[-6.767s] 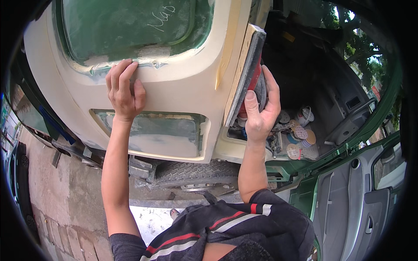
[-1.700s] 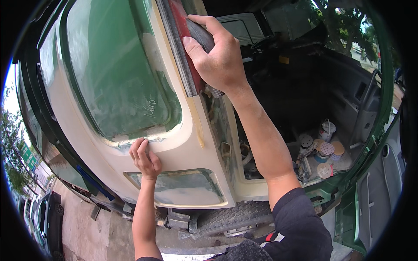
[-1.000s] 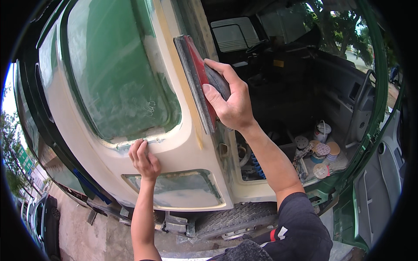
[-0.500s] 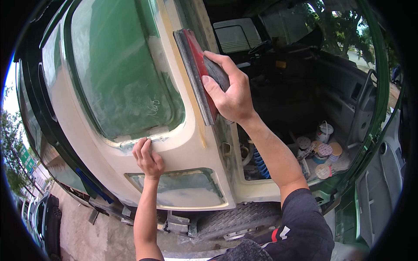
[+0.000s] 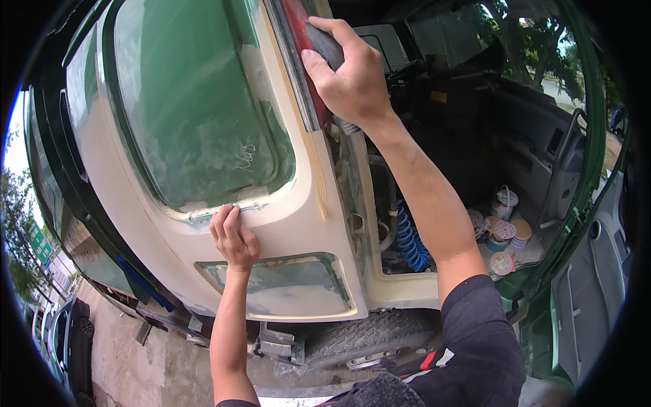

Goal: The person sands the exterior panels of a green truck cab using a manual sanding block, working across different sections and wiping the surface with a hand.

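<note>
Left hand: no shift, bent fingers with tips on lower rim of green window recess, nothing loose held. Then sanding block, just slid upward along edge of cream panel, uncovering edge beside lower yellowish streak; probably mid-stroke, now working higher. Right hand: wrapped firmly round dark handle. Far right: perforated discs, untouched.
</note>
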A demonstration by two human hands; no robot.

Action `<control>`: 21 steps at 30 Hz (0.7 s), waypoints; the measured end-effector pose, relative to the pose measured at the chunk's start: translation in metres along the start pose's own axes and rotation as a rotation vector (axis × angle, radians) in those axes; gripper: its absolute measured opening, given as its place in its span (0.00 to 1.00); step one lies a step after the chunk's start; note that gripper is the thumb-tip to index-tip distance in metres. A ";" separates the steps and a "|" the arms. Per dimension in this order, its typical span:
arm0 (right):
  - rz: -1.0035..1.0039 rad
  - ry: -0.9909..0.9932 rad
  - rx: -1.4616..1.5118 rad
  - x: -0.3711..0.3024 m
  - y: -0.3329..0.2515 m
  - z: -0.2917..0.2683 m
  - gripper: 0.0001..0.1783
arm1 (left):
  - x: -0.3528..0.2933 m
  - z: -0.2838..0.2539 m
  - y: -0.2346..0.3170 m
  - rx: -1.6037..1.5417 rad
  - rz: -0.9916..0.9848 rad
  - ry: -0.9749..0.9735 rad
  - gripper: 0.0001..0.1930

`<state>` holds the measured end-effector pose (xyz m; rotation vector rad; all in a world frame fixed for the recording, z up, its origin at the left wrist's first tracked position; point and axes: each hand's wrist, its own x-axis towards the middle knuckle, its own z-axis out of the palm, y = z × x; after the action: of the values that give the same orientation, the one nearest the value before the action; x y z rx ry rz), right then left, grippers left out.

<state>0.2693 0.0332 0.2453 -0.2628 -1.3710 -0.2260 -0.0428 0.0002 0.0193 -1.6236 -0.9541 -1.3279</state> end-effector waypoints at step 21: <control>-0.134 -0.040 -0.431 0.003 -0.014 0.004 0.25 | 0.000 -0.009 -0.007 -0.007 0.030 0.008 0.23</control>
<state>0.2613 0.0210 0.2498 -0.5359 -1.3713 -0.6335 -0.0524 -0.0057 0.0209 -1.6308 -0.9179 -1.3176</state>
